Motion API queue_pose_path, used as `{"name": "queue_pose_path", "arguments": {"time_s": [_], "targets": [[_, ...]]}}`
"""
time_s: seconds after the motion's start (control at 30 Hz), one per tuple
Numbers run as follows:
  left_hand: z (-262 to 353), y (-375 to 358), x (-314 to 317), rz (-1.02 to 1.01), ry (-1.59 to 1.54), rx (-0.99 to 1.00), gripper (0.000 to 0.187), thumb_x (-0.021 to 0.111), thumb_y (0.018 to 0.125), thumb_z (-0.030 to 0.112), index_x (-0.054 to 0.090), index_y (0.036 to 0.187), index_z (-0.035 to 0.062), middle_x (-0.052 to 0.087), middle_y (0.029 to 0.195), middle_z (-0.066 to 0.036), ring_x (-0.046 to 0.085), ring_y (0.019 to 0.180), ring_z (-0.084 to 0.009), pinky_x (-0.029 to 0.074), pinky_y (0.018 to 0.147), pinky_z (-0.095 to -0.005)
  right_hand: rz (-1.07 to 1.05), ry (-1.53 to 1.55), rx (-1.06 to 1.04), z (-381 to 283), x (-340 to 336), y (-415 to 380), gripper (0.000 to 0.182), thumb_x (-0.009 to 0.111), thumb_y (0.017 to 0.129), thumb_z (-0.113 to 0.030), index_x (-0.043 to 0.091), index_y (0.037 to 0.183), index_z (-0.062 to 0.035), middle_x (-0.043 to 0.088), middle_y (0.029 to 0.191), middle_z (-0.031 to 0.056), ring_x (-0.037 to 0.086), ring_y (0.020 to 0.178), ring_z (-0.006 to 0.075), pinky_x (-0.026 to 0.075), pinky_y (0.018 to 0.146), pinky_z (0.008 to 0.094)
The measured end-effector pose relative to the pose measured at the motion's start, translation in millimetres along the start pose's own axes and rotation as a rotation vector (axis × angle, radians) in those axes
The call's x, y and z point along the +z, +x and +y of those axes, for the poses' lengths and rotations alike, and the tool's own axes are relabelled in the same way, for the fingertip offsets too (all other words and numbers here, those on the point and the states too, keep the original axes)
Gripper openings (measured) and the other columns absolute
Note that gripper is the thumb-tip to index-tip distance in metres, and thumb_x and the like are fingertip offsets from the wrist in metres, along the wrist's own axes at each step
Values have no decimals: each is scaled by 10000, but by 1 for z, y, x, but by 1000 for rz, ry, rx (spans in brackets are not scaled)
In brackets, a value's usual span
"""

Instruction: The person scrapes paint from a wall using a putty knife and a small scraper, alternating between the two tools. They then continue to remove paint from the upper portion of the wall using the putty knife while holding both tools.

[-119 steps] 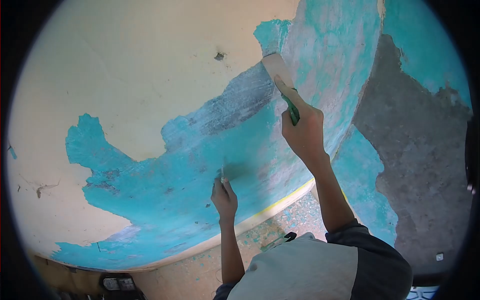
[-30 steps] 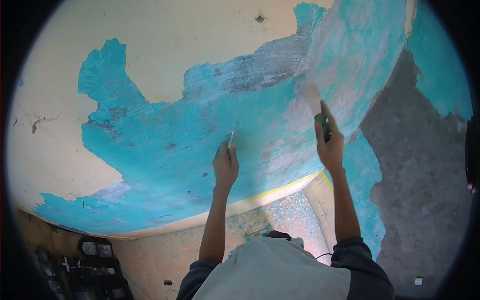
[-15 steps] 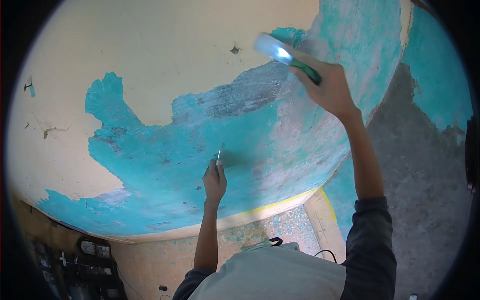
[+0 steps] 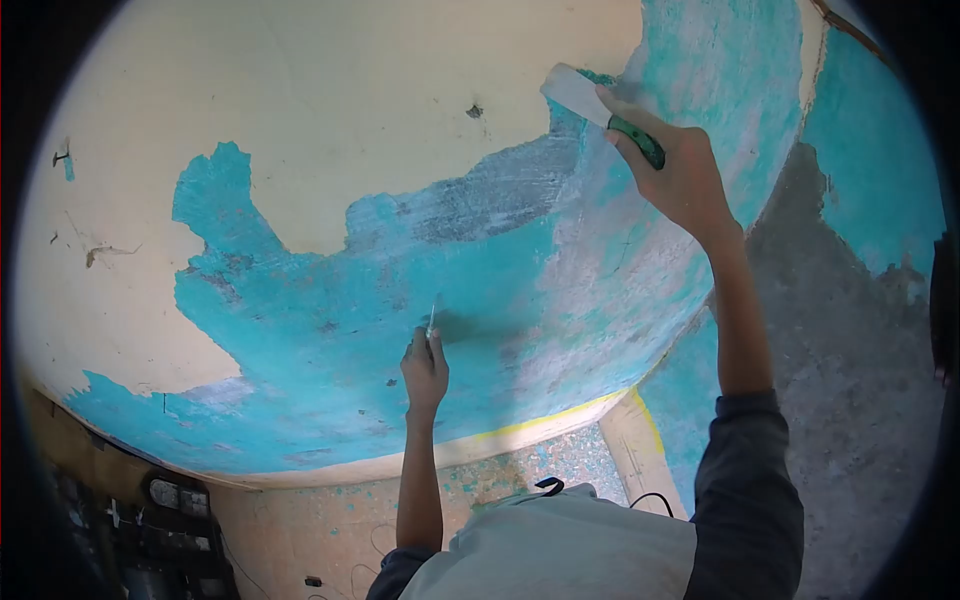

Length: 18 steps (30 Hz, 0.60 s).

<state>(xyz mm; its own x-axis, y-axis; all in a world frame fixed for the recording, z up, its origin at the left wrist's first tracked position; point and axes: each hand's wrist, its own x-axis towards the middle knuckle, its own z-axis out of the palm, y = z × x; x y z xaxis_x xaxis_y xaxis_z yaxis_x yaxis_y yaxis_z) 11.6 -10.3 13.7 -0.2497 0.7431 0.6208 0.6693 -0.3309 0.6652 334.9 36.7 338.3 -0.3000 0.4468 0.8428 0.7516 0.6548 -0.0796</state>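
My right hand [image 4: 688, 180] is closed around the green handle of a paint scraper [image 4: 580, 95], index finger stretched along it. Its wide pale blade lies over the edge where cream paint [image 4: 400, 90] meets exposed turquoise wall [image 4: 350, 290]. Lower down, my left hand [image 4: 425, 378] pinches a thin, pale blade-like tool [image 4: 431, 320] that points up at the turquoise surface; its exact kind is too small to make out. A dark grey scraped band [image 4: 490, 190] runs along the cream edge, left of the scraper.
Paint flakes litter the floor [image 4: 340, 520] below the wall. Dark shelf-like clutter [image 4: 160, 540] stands at the lower left. On the right is another wall with a bare grey patch [image 4: 820, 380]. A small hole [image 4: 474, 111] and a hook [image 4: 62, 158] mark the cream area.
The scraper has shifted slightly right in view and its blade now shows without blur. My left hand sits slightly lower and to the left. The whole view has tilted a little.
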Motion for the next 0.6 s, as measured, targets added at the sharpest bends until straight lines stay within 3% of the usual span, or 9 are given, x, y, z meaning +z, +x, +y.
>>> {"name": "queue_pose_path", "arguments": {"time_s": [0.23,0.3,0.53,0.6], "targets": [[2,3,-2,-36,17,-37,230,504,1080,172,537,930,1,521,621,-193,538,569,-393,387,526,-478,15,-73,17,28,-12,-19,407,727,955,-216,685,1359,-180,683,713,121,547,505,244,463,546,345],[2,3,-2,-30,10,-14,225,504,1081,171,539,938,1,523,622,-191,538,571,-394,388,528,-479,-24,-33,12,38,-18,-20,437,714,968,-143,661,1401,-168,567,641,63,404,532,129,391,527,293],[5,0,-3,-34,-1,-4,215,512,1077,165,545,956,-9,525,630,-192,536,575,-394,385,531,-482,-117,-119,30,24,-33,-20,411,714,957,-126,679,1365,-104,529,656,81,412,547,104,363,516,289],[3,3,-2,-37,44,12,203,516,1074,156,549,969,-15,527,631,-190,533,569,-392,384,528,-481,67,108,3,32,-22,-34,343,710,944,-143,708,1276,-57,612,699,126,536,555,173,435,563,321]]}}
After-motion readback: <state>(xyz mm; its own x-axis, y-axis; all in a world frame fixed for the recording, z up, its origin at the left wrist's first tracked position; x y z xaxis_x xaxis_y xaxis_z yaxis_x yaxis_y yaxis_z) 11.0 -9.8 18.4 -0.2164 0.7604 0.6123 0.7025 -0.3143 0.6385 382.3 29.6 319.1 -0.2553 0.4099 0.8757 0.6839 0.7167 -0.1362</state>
